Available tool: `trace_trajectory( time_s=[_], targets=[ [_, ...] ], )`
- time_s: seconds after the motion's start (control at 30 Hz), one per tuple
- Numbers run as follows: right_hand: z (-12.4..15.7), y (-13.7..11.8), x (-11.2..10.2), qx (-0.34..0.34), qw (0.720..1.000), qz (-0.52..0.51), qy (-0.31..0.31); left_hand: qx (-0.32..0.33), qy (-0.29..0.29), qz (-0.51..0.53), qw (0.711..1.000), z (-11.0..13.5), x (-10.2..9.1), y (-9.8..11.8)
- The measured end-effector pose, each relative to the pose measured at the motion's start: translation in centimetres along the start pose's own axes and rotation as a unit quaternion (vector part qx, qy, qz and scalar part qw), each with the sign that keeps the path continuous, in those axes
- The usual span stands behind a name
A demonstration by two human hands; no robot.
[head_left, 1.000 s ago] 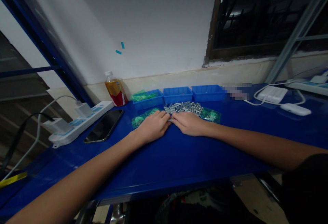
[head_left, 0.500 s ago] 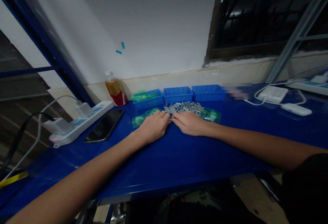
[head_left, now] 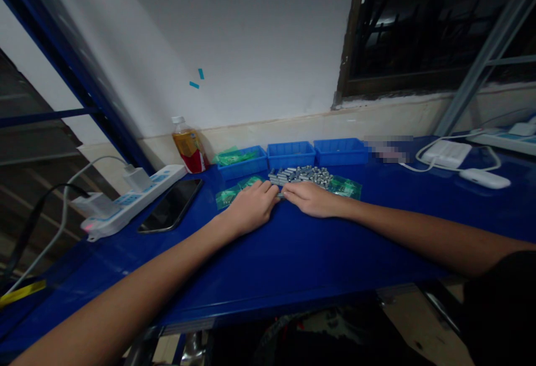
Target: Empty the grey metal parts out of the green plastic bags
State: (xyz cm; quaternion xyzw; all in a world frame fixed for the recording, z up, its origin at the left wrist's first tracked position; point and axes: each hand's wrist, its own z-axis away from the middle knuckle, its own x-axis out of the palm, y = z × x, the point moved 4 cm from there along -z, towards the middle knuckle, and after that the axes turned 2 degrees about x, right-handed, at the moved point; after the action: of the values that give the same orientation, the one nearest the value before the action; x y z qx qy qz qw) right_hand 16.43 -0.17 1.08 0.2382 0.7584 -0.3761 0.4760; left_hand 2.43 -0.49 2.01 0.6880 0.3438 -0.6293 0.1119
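Note:
My left hand (head_left: 252, 205) rests on the blue table with its fingers curled closed. A small silvery metal piece (head_left: 281, 194) pokes out between its fingertips and my right hand (head_left: 312, 199). The right hand's thumb and fingers are pinched at that piece's other end; most of it is hidden by the fingers. Just behind the hands lies a pile of metal cylinders and nuts (head_left: 299, 175). A green plastic bag with small parts (head_left: 228, 196) is beside my left hand, and another green bag (head_left: 347, 187) lies behind my right wrist.
Three blue bins stand along the wall: a left bin (head_left: 242, 169) with green bags, a middle bin (head_left: 291, 157) and a right bin (head_left: 340, 153). Left are a drink bottle (head_left: 189, 145), a phone (head_left: 171, 207) and a power strip (head_left: 125, 205). White chargers (head_left: 446, 154) and cables lie right.
My right hand has shifted slightly up, away from me, at the metal piece. My left hand stays in place.

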Motion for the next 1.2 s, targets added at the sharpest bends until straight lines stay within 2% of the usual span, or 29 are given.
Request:
trace_trajectory(
  time_s=[0.33,0.6,0.87,1.2],
  targets=[
    [-0.01,0.36,-0.13,0.005,0.993,-0.121,-0.008,0.003,-0.002,0.005,1.0,0.0,0.03,0.01],
    [-0.22,0.57,-0.28,-0.019,0.993,-0.11,-0.03,-0.004,-0.013,0.014,1.0,-0.04,0.07,-0.05],
    [-0.36,0.54,-0.32,-0.017,0.994,-0.106,-0.026,0.004,-0.004,-0.001,1.0,-0.01,0.17,0.03],
    [0.08,0.23,-0.18,-0.014,0.998,-0.065,0.018,0.0,0.01,-0.006,1.0,-0.05,0.25,-0.06]
  ],
)
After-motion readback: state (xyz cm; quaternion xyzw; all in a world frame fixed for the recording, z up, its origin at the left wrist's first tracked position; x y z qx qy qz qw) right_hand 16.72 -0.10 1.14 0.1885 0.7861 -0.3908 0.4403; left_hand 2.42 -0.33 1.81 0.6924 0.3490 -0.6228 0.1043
